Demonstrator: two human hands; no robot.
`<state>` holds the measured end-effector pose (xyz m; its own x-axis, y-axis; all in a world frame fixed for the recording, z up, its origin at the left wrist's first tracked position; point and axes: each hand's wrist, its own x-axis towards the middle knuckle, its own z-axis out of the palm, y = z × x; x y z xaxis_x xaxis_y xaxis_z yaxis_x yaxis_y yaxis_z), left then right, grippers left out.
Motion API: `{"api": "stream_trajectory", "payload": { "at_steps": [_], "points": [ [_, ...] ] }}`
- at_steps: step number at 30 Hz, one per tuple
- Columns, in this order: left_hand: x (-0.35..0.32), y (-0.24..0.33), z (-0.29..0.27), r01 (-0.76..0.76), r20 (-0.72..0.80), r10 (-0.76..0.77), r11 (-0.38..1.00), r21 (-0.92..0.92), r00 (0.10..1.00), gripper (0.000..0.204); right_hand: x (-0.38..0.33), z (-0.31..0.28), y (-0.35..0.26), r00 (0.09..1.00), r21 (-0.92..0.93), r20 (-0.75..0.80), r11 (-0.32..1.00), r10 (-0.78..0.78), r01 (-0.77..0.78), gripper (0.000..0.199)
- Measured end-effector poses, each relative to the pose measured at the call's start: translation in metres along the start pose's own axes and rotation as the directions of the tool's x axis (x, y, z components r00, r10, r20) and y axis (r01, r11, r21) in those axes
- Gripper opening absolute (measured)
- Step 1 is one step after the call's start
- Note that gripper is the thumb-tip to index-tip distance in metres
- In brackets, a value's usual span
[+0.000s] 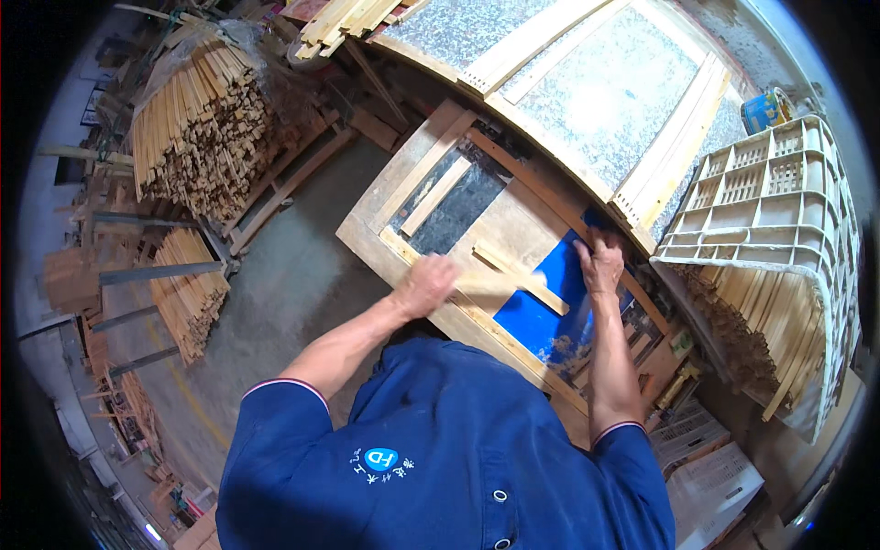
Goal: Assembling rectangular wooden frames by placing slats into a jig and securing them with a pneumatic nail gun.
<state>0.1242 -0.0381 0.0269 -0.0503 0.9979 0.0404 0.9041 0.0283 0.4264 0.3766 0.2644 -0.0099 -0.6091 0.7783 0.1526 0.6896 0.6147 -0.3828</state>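
My left hand (426, 286) is closed round the near end of a pale wooden strip (488, 284), smeared by motion and held low over the bench. Under that strip's far end, a short wooden strip (547, 296) lies slantwise, partly on a blue sheet (520, 319). My right hand (601, 264) is at the blue sheet's far right side, beside a brown wooden rail (541, 192). Its thumb stands apart from the fingers, and I see nothing held in it. Another loose strip (436, 196) lies across a dark panel (456, 226) at the bench's left end.
Beyond the bench stands a speckled grey table (587, 101) bearing long wooden strips. At the right, a white plastic crate (761, 211) rests over stacked strips (765, 312). Large strip bundles (206, 128) stand at the left. A blue can (764, 112) sits at the far right.
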Motion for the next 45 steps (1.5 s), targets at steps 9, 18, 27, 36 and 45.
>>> {"api": "stream_trajectory", "payload": {
  "at_steps": [9,18,27,36,45],
  "points": [
    [0.055,-0.097,-0.029,0.476,-0.252,-0.438,0.872,0.116,0.863,0.024,-0.089,-0.005,-0.061,0.906,0.107,0.288,0.951,-0.31,0.292,0.044],
    [0.062,-0.11,-0.025,0.523,-0.164,-0.514,0.852,0.011,0.842,0.025,-0.149,-0.012,-0.054,0.975,-0.044,0.175,0.988,-0.137,0.147,0.025],
    [0.055,-0.125,-0.028,0.511,-0.12,-0.505,0.859,0.019,0.855,0.028,-0.222,-0.035,-0.054,0.974,-0.008,0.134,0.983,0.181,-0.182,0.044],
    [0.055,-0.133,-0.01,0.245,-0.252,-0.177,0.93,0.272,0.951,0.019,-0.272,-0.047,-0.06,0.912,0.068,-0.049,0.913,0.406,-0.403,0.046],
    [0.031,-0.151,-0.029,0.192,-0.12,-0.158,0.91,0.368,0.98,0.041,-0.263,-0.055,0.002,0.676,-0.223,-0.163,0.641,0.718,-0.734,0.043]
  ]
}}
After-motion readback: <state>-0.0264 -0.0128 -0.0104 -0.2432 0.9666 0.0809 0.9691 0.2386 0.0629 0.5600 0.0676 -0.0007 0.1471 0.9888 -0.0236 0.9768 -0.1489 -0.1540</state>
